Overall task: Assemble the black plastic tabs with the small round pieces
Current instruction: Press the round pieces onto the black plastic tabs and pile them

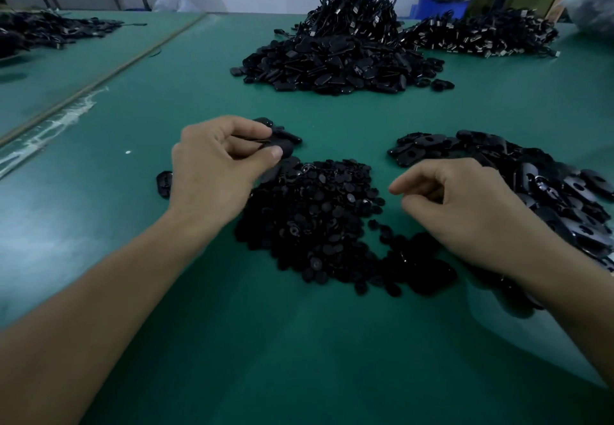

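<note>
Looking down over a green desk [299,351]; both bare forearms reach in from the near edge.

Nearest heap: small round pieces [315,225], black, spread loosely between the two wrists, with strays trailing toward the right forearm.

Right grip [465,208] hovers at that heap's right edge, fingers curled, forefinger and thumb tips close together. Cannot tell whether anything is pinched between them. Just beyond and to its right, a low spread of black plastic tabs [538,189], flat ovals, many showing a hole.

Left grip [216,165] is over the heap's far-left edge, thumb and forefinger pinching one black tab [282,147], held just above the desk. A few loose tabs [285,132] lie right behind it. A single tab [164,184] lies on the desk just left of the wrist. A white speck [128,152] sits further left.

Mid-distance, well apart from the hands: a big mound of black oval parts [332,62]. Behind it, a tall tangle of black cables [358,9], and to the right a second cable heap [481,34].

Far left, past a seam in the desk: another dark pile [50,29]. Far right: a blue bin [438,4].
</note>
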